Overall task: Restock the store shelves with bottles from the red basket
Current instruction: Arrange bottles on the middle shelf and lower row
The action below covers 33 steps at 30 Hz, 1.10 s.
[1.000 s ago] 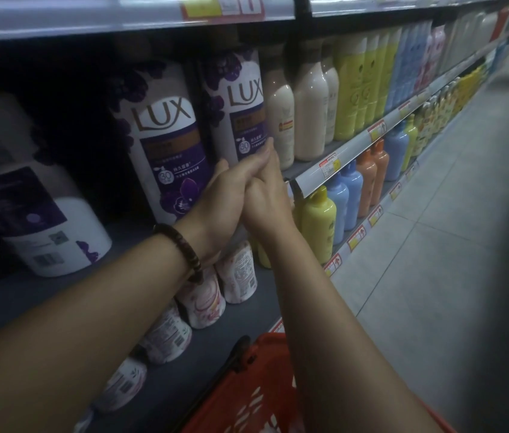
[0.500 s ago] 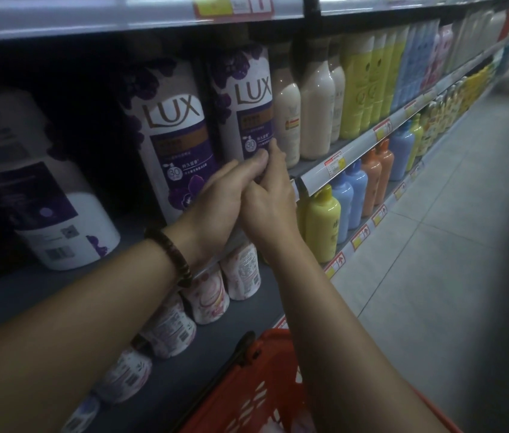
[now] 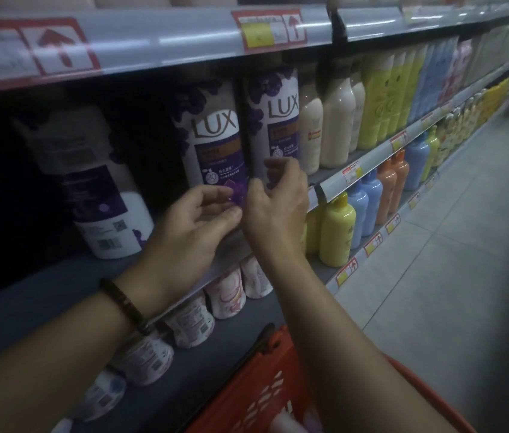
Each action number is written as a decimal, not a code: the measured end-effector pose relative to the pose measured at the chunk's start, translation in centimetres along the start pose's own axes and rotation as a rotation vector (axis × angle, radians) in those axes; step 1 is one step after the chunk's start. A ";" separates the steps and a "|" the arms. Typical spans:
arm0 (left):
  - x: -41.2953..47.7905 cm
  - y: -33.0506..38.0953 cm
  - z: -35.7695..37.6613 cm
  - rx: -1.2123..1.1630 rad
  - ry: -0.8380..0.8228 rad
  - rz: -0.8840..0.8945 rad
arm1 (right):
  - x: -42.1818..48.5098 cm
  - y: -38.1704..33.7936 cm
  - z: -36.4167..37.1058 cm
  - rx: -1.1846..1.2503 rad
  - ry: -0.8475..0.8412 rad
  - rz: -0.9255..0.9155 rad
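Two hands raised before shelved bottles: left hand (image 3: 198, 226) half-curled, empty; right hand (image 3: 273, 207) loosely curled, empty, near right bottle (image 3: 273, 120).

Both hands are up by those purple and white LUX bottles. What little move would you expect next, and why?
Probably a reach down to the red plastic basket for another bottle. Both purple and white LUX bottles stand upright, labels forward; the left hand and right hand are open in front of them, holding nothing. A third bottle further left shows its back label, so turning it could come first.
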<state>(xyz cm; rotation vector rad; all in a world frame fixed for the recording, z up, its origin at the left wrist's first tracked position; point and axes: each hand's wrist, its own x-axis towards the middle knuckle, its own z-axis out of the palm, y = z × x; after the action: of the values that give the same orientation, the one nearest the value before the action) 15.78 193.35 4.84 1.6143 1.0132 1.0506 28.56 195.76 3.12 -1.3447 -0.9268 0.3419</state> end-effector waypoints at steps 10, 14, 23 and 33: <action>-3.4 -1.2 -5.7 0.198 0.470 0.117 | -5.4 -1.8 2.8 0.033 -0.200 -0.197; -4.7 -1.1 -7.4 0.290 0.630 0.068 | -6.6 -2.8 3.8 -0.007 -0.394 -0.141; -4.2 -2.7 -10.8 0.341 0.608 -0.156 | -6.9 -4.2 5.9 -0.090 -0.713 -0.022; -3.3 -3.9 -10.8 0.218 0.457 -0.059 | -6.8 -5.0 7.2 -0.062 -0.772 0.038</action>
<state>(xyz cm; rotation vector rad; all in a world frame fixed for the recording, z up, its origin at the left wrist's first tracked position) 4.03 193.95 2.71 1.5342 1.5126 1.3397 17.62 194.69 4.88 -1.2969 -1.5538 0.9041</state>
